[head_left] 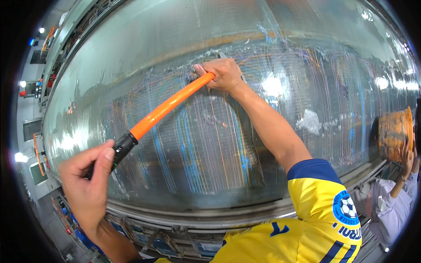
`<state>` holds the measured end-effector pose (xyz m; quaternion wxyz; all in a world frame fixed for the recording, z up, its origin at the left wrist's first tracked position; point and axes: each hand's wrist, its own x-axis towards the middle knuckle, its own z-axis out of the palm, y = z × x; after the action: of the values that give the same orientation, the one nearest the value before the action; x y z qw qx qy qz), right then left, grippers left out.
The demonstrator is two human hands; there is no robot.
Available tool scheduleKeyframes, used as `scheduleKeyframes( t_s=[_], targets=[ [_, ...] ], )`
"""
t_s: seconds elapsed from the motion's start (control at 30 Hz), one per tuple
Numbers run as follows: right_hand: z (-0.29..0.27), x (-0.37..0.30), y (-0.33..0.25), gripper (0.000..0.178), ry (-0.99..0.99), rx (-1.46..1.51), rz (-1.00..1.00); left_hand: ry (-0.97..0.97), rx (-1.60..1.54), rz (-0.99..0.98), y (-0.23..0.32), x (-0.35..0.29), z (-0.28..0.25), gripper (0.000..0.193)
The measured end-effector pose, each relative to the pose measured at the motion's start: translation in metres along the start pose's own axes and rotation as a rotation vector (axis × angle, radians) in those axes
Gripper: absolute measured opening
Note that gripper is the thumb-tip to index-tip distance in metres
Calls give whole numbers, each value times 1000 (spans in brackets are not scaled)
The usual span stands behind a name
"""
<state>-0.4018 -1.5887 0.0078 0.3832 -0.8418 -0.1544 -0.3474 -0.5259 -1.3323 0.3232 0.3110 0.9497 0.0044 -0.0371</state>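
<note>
While the left hand (pixel 90 173) holds the orange tool (pixel 171 104) by its black grip (pixel 124 148) and the right hand (pixel 224 74) clasps it near the other end, over the bench (pixel 127 59), the work looks unfinished: coloured lines (pixel 187 155) and a white scrap (pixel 310 122) lie there; how much is done, I cannot tell

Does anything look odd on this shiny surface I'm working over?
Yes, one thing: a ragged white clump lies on the shiny surface, to the right of your right forearm. It looks odd because its lumpy shape stands out against the thin coloured streaks; what it is, I can't tell.
</note>
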Motion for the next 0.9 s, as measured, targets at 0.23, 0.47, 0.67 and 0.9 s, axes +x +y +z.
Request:
scheduleKeyframes(
  t_s=[0.23, 0.47, 0.67, 0.9],
  targets=[
    [20, 85, 106, 37, -494, -146, -90, 75, -109, 255, -32, 39, 118, 26],
    [-24, -50, -65, 43, -125, 63, -182, 49, 60, -14, -73, -137, 13, 27],
    [-126, -207, -223, 50, -385, 186, -137, -52, 149, 99, -87, -339, -26, 21],
    [-217, -279, -264, 50, -614, 182, -138, -74, 63, 90, -59, -469, 5, 22]
  ],
)
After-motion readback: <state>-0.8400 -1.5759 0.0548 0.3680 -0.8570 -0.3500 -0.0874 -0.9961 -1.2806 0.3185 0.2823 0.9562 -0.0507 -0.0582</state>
